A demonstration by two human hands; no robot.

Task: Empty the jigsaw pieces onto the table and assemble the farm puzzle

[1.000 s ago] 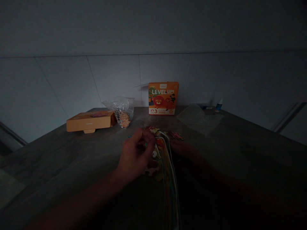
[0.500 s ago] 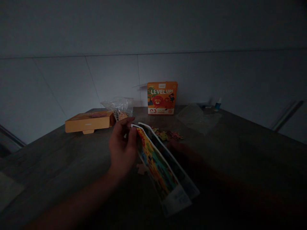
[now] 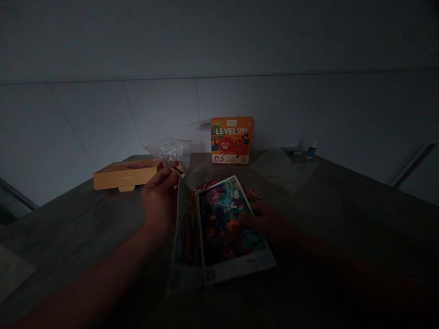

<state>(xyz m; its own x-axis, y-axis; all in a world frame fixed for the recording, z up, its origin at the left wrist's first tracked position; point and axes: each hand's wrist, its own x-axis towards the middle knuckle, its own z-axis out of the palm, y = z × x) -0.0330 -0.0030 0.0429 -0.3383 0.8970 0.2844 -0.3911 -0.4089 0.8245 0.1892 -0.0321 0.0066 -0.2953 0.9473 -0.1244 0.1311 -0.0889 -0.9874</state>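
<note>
Left hand: the left hand is raised above the tabletop. Its fingers are pinched narrow on a small flat piece, probably a puzzle piece, near the upper edge of the sheet.

Right hand: the right hand lies in deep shadow at the right edge of the sheet. Its fingers touch the printed face. Whether they grip or only rest cannot be told.

Folded picture sheet: the folded picture sheet lies open between the hands, on the near part of the tabletop. One leaf shows a dark floral print with a pale border; the left leaf stands slightly raised.

Handling: the sheet appears light, thin and semi-stiff, with a smooth surface that may slip. It will likely flex at the fold. Take hold at the outer edges, using both hands. The small piece appears light and stiff; pinch it by its edges.

Nearby: loose puzzle pieces lie just beyond the sheet.

Rest: against the wall stands a "LEVEL UP!" puzzle box. To the left are an orange cardboard box and a clear plastic bag. To the right are a clear plastic sheet and a small blue-capped bottle.
</note>
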